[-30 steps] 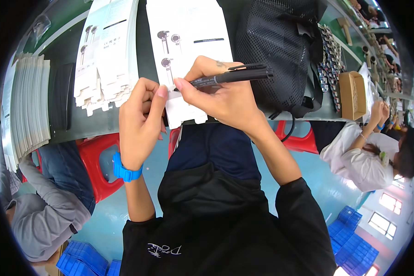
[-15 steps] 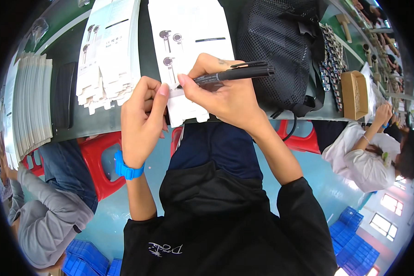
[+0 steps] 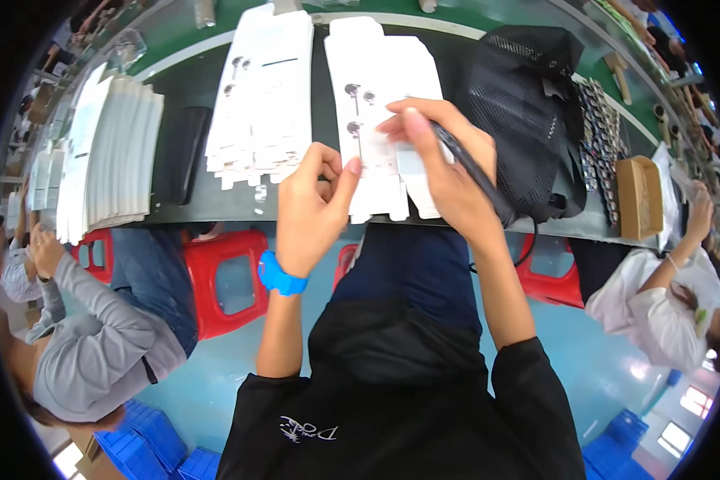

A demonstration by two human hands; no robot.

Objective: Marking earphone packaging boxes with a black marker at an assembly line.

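Observation:
A flat white printed carton [image 3: 366, 84] lies on the table in front of me. My left hand [image 3: 312, 206], fingers curled and a blue band on its wrist, pinches the carton's lower left edge. Over the carton's right side is my right hand [image 3: 454, 172], blurred by motion. It holds a black marker pen [image 3: 476, 172] that slants back across the palm toward the wrist. Part of the carton is hidden under the right hand, where another flat white panel edge [image 3: 421, 192] shows.
To the left lie a stack of flat cartons [image 3: 270, 104], a black flat case [image 3: 190, 156] and a taller carton stack [image 3: 116, 152]. A black mesh bag [image 3: 512, 104], metal parts [image 3: 600, 136] and an open cardboard box [image 3: 640, 196] are at right. Co-workers sit on both sides.
My right hand has moved right and swung the marker from pointing at the carton to lying back along the palm. The left hand still holds the carton's edge. The whole view has shifted.

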